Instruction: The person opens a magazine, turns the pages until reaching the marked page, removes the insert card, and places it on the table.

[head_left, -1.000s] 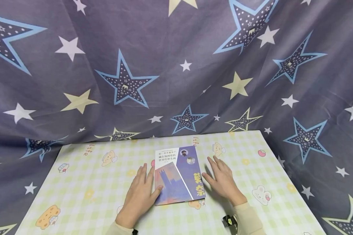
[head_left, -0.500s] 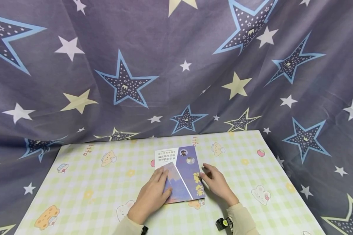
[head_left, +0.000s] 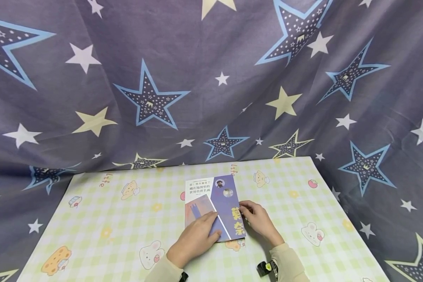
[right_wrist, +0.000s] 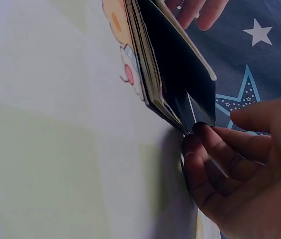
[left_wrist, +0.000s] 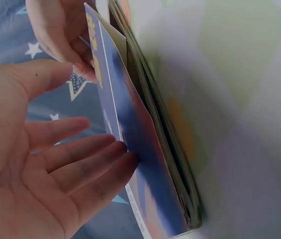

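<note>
A softcover book (head_left: 229, 219) with a purple, white and painted cover lies on the table, Chinese characters printed on it. My left hand (head_left: 194, 239) reaches over the cover's lower part, fingers extended, their tips by the cover in the left wrist view. At the book's right edge, my right hand (head_left: 262, 224) holds the front cover by its edge with bent fingers. The cover (right_wrist: 183, 64) stands slightly away from the pages (right_wrist: 148, 64) in the right wrist view, leaving a narrow dark gap. The right fingertips (right_wrist: 200, 132) are at that gap.
A green-and-white checked cloth (head_left: 120, 219) with cartoon prints covers the table. Behind and to the right hangs a dark curtain (head_left: 197, 78) with stars. Both forearms wear light sleeves (head_left: 289, 262) with black wrist straps.
My left hand has slid from beside the book's left edge rightward onto the cover. The right hand has moved left to the right edge, its fingers bending there. The book has stayed in place.
</note>
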`<state>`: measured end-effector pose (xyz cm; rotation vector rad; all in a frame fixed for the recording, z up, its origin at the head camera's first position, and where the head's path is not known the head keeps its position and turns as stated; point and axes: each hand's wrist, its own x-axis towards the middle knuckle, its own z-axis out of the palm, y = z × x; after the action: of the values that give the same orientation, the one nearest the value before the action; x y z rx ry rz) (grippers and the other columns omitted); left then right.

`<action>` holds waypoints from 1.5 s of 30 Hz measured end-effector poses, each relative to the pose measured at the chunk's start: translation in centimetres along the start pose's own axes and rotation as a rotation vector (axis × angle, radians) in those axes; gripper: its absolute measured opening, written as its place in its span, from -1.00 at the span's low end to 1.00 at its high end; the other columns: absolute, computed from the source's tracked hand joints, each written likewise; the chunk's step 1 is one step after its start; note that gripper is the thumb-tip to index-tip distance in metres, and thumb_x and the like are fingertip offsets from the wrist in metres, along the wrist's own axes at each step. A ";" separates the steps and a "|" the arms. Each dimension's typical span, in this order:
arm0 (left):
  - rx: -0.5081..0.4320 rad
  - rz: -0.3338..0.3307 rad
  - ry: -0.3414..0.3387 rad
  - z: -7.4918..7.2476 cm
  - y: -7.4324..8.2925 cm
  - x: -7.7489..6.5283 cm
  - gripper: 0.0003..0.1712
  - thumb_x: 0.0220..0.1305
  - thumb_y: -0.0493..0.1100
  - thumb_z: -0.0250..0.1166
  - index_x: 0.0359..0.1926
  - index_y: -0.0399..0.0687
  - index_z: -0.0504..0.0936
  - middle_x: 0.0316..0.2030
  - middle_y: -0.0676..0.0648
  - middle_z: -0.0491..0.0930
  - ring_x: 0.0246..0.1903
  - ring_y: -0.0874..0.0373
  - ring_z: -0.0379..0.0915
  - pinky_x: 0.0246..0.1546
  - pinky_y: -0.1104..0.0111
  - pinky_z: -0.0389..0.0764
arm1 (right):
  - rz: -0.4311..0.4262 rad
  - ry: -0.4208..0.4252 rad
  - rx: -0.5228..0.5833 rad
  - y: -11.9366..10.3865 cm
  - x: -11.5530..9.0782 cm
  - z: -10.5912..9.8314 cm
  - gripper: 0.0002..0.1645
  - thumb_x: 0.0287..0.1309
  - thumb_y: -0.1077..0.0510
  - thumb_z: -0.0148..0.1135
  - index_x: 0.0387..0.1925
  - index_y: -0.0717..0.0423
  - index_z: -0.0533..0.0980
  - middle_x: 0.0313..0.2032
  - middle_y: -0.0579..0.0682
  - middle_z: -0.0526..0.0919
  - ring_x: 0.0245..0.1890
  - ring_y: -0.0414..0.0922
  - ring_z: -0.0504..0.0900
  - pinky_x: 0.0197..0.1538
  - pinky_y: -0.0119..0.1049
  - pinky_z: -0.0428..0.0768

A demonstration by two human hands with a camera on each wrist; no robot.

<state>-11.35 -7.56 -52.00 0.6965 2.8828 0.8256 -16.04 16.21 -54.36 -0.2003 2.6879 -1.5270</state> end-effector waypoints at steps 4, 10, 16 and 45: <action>-0.006 -0.010 -0.002 0.1 0.1 0.1 -0.33 0.40 0.03 0.27 0.36 -0.30 0.42 0.26 -0.21 0.49 0.25 -0.09 0.42 0.29 0.06 0.46 | -0.006 -0.001 0.025 -0.1 0.0 -0.1 -0.74 0.46 0.22 0.13 0.05 0.17 0.64 -0.27 -0.04 0.69 -0.41 -0.14 0.58 -0.42 -0.34 0.57; -0.006 -0.015 -0.006 0.1 0.2 0.9 -0.41 0.44 0.07 0.22 0.27 -0.28 0.52 0.13 -0.18 0.60 0.13 -0.05 0.54 0.15 0.09 0.59 | -0.041 0.014 0.093 -0.6 0.1 -0.3 -0.72 0.47 0.27 0.08 0.06 0.15 0.64 -0.30 -0.05 0.68 -0.43 -0.03 0.57 -0.47 -0.36 0.55; -0.056 -0.029 0.010 -0.1 0.5 2.1 -0.51 0.49 0.23 0.09 -0.26 -0.08 0.64 -0.51 0.06 0.57 -0.56 0.24 0.50 -0.60 0.33 0.54 | -0.171 0.019 0.072 -1.5 0.0 -0.2 -0.69 0.45 0.31 0.11 0.12 0.16 0.62 -0.10 -0.07 0.72 -0.20 -0.08 0.68 -0.17 -0.32 0.66; -0.180 -0.087 0.269 -7.5 2.6 1.8 -0.84 0.32 -0.12 0.31 -0.33 -0.02 0.78 -0.65 0.23 0.58 -0.75 0.42 0.30 -0.68 0.44 0.46 | -0.371 -0.079 -0.104 -3.3 0.0 -0.5 -0.62 0.34 0.35 0.20 0.16 0.22 0.56 -0.08 0.03 0.66 -0.17 -0.14 0.63 -0.15 -0.27 0.71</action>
<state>-13.24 -8.41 -44.16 0.4697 2.9877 1.2341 -15.79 15.00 -51.29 -0.7856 2.7812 -1.4175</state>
